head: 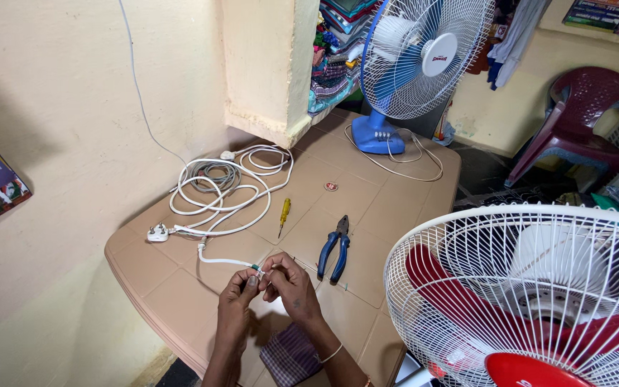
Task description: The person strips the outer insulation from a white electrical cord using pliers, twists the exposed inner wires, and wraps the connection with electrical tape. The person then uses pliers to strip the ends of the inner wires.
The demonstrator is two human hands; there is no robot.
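My left hand (239, 289) and my right hand (289, 281) meet over the front of a tan plastic table (367, 193). Both pinch the bare end of a white cable (218, 261), where small coloured wires show between my fingertips. The cable runs back left to a coiled bundle of white cord (227, 188) and a white plug (157, 233). Blue-handled pliers (335, 248) lie just right of my right hand. A yellow-handled screwdriver (284, 213) rests further back.
A white fan with red blades (539, 294) stands close at the right front. A blue-bladed fan (413, 61) sits at the table's back with its cord looped. A maroon plastic chair (585, 118) is far right. A wall runs along the left.
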